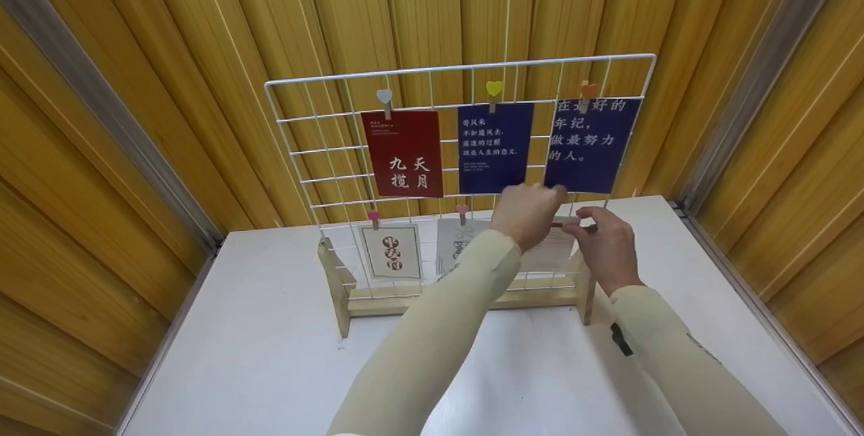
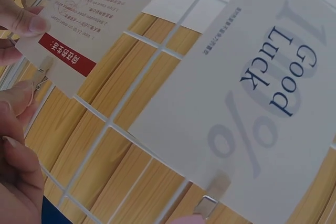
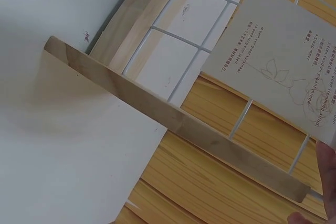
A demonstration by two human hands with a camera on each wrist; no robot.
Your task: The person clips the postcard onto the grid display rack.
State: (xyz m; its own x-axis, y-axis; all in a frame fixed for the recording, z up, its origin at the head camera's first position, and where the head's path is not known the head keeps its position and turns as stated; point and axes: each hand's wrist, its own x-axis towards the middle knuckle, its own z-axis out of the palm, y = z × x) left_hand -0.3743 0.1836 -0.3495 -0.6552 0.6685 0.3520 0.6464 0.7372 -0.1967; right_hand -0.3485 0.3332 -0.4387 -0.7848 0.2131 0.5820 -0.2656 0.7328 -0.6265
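Note:
A pale card with a red band and printed text hangs in the lower right of the white wire grid. My left hand is over the card's top edge, pinching a small wooden clothespin at the card's edge in the left wrist view. At the card's upper right corner, my right hand pinches the card between thumb and finger. The right wrist view shows a rose line drawing on this card, with my right fingers at its edge.
Above hang a red card and two blue cards on clothespins. A cream card and a "Good Luck" card hang lower left. The grid's wooden stand rests on a white table by wood-panelled walls.

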